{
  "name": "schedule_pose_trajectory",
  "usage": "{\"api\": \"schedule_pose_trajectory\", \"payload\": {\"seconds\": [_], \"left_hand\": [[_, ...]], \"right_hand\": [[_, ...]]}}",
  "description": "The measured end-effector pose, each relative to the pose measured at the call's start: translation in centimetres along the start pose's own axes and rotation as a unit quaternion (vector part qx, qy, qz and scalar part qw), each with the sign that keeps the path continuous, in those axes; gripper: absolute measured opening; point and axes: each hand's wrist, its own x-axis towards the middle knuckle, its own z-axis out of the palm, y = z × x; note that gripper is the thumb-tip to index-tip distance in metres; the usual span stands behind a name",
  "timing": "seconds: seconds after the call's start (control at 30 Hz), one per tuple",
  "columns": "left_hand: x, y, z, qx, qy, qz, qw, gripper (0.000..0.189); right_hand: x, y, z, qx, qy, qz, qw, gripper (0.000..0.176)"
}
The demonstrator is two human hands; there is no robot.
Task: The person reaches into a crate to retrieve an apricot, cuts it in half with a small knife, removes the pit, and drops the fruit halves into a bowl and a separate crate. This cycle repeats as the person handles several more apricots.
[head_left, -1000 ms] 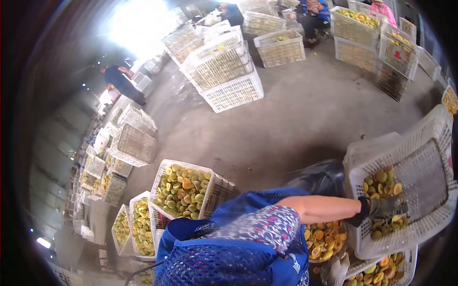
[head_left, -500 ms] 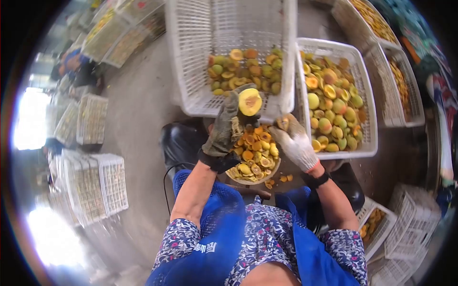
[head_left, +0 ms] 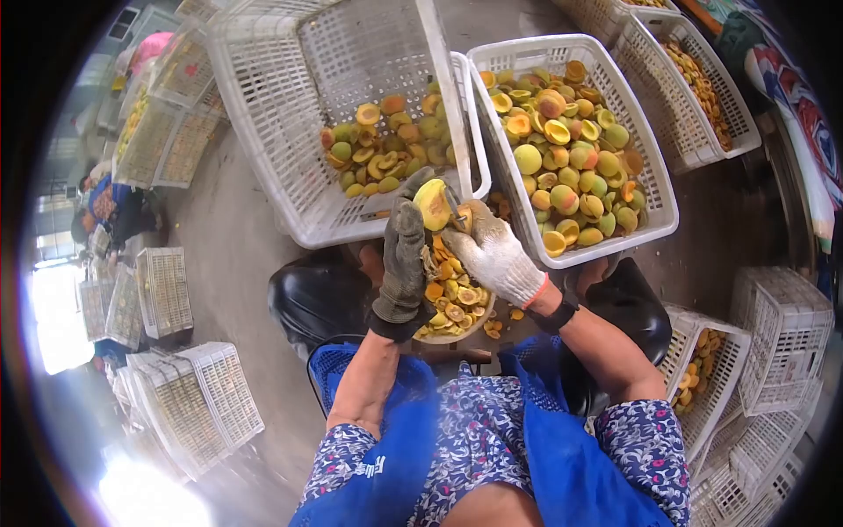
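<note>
My left hand (head_left: 402,255), in a dark grey glove, holds up a halved yellow fruit (head_left: 432,205) with its cut face showing. Against its right side is my right hand (head_left: 492,252), in a white glove, closed round a small tool (head_left: 457,211) whose tip touches the fruit. My fingers partly hide the tool. Below both hands a round tub (head_left: 442,339) holds cut yellow and orange pieces. In front, a tilted white crate (head_left: 263,189) has fruit at its bottom, and another white crate (head_left: 666,209) to the right is full of whole and halved fruit.
More crates of fruit stand at the upper right (head_left: 751,140) and lower right (head_left: 742,338). Stacked crates (head_left: 211,391) are on the left floor. A person (head_left: 118,198) is at the far left. Dark boots or trouser legs flank the tub. Loose pieces lie beside it.
My right hand has moved up and left from beside the tub to the fruit, bringing the tool against it. The camera view has shifted and rotated.
</note>
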Motion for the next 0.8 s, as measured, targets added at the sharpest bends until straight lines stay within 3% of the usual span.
{"api": "schedule_pose_trajectory", "payload": {"seconds": [0.1, 0.3, 0.43, 0.5, 0.53, 0.6, 0.63, 0.67, 0.7, 0.8], "left_hand": [[0.2, -0.4, 0.9, 0.079, 0.012, 0.045, 0.996, 0.056], [0.6, -3.9, 0.6, 0.109, 0.075, 0.083, 0.988, 0.051], [0.7, -4.5, 0.2, 0.024, 0.065, 0.068, 0.995, 0.049], [0.3, -4.0, -0.1, 0.192, 0.030, 0.118, 0.974, 0.048], [0.1, -4.8, -1.0, 0.193, 0.030, 0.116, 0.974, 0.048], [-0.4, -6.1, -2.6, 0.374, 0.035, 0.139, 0.916, 0.048], [-0.3, -5.9, -2.8, 0.374, 0.036, 0.137, 0.916, 0.048], [0.0, -5.8, -2.9, 0.138, 0.025, 0.004, 0.990, 0.049], [0.3, -5.0, -2.6, -0.110, 0.012, -0.127, 0.986, 0.049], [0.1, -3.5, -3.1, -0.221, -0.028, -0.176, 0.959, 0.048]], "right_hand": [[-0.1, 0.8, 0.5, -0.008, 0.021, 0.000, 1.000, 0.025], [-0.5, 1.3, 1.3, -0.018, 0.029, 0.031, 0.999, 0.031], [-0.1, 1.8, 1.1, -0.005, -0.072, 0.062, 0.995, 0.033], [0.1, 1.7, 1.2, 0.009, -0.106, 0.075, 0.991, 0.033], [0.2, 1.6, 1.2, 0.061, -0.106, 0.120, 0.985, 0.033], [0.3, 1.3, 0.9, 0.114, -0.106, 0.168, 0.973, 0.033], [0.4, 1.0, 0.4, 0.127, -0.115, 0.178, 0.969, 0.033], [0.4, 0.9, 0.2, 0.138, -0.124, 0.188, 0.964, 0.033], [0.3, 1.1, 0.4, 0.137, -0.126, 0.188, 0.964, 0.033], [-0.5, 1.8, 2.0, 0.116, -0.093, 0.179, 0.973, 0.028]]}}
